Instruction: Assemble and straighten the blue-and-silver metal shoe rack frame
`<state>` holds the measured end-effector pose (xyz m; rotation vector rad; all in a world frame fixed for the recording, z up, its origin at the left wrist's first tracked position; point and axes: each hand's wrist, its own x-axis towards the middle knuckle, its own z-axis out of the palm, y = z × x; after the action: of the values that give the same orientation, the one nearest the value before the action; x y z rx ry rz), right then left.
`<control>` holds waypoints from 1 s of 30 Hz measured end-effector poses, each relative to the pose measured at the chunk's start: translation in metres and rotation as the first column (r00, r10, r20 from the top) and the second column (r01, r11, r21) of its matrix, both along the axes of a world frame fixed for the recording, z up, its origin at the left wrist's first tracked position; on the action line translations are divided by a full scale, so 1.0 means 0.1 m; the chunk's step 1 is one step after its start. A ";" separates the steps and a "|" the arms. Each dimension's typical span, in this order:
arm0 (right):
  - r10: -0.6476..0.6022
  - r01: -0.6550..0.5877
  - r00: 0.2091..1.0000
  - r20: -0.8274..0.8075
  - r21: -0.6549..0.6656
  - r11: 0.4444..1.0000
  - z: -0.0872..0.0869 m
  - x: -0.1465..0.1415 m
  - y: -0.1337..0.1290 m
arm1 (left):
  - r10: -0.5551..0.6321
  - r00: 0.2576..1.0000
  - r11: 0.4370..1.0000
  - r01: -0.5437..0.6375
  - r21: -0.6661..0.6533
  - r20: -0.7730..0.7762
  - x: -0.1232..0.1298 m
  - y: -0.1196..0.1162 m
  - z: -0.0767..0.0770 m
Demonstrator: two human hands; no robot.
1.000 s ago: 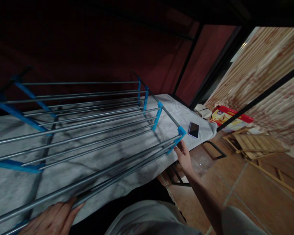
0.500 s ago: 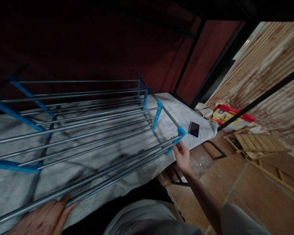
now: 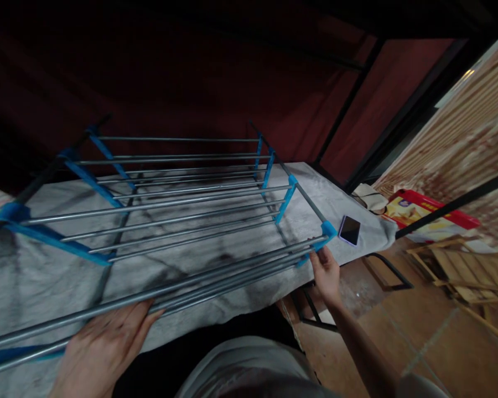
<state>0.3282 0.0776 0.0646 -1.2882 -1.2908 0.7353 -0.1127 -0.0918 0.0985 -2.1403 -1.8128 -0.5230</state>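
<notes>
A metal-tube rack (image 3: pixel 170 203) with blue plastic brackets (image 3: pixel 286 200) lies on a table spread with grey cloth (image 3: pixel 25 282). Several grey tubes run side by side along its near edge. My left hand (image 3: pixel 108 340) curls around these near tubes at the lower left, its fingertips hidden beneath them. At the right end, my right hand (image 3: pixel 327 276) grips the tubes from below, thumb and fingers close to the blue corner bracket (image 3: pixel 327 231). Part of the right fingers is hidden behind the tubes.
A phone (image 3: pixel 349 230) lies on the cloth just right of the rack. Black frame posts (image 3: pixel 348 105) stand behind and to the right. Past the table's right end are a red and yellow box (image 3: pixel 434 213) and a slatted wooden piece (image 3: pixel 465 271) above the tiled floor.
The view has swung left, so the rack, phone and both hands appear farther right, with more of the rack's left end showing. Both hands keep their hold on the rack.
</notes>
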 end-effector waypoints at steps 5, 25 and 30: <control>-0.052 0.052 0.999 0.008 -0.007 0.999 -0.10 -0.03 -0.20 | -0.024 0.985 0.997 0.036 0.066 -0.168 0.18 0.03 0.25; 0.097 -0.717 0.439 0.893 0.283 0.636 0.34 -1.53 -0.63 | 0.095 0.995 0.995 -0.095 0.027 -0.003 0.41 -0.05 0.28; 0.085 -0.733 0.419 0.904 0.281 0.619 0.35 -1.50 -0.57 | 0.099 0.994 0.985 -0.104 0.137 0.047 0.35 -0.25 0.26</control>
<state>0.1784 0.0201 0.0994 -0.6117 -2.5054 -0.1548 -0.0776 -0.1166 0.1243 -1.9483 -1.8373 -0.6511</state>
